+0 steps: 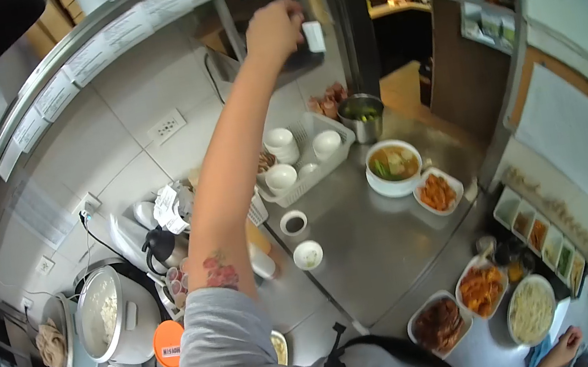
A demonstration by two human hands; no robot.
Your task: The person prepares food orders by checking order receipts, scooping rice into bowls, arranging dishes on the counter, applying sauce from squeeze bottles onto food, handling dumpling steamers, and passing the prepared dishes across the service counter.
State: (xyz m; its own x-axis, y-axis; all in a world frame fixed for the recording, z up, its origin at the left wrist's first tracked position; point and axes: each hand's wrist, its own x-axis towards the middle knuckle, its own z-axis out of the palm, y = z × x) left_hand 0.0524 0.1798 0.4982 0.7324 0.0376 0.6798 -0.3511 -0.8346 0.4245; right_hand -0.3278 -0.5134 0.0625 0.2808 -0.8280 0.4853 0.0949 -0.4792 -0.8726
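My left hand (pixel 275 31) is raised high at the top centre, with its fingers bent together beside a small white rectangular piece (pixel 314 36). What its fingertips hold cannot be made out. At the lower right edge, my right hand (pixel 566 346) is low, fingers curled; anything inside them is hidden. The nearest dish to it is a white bowl of pale shredded food (pixel 531 311). On the steel counter (pixel 366 249), a white bowl of soup with greens (pixel 393 162) stands next to a square dish of orange-red food (pixel 438 191).
A white basket (pixel 323 171) holds small bowls, with a metal pot (pixel 362 116) behind it. A rice cooker (pixel 111 316) and a dark-topped jug (pixel 162 249) stand left. Dishes of red meat (pixel 439 323) and orange food (pixel 482 290) sit near the front. A condiment rack (pixel 540 233) is right.
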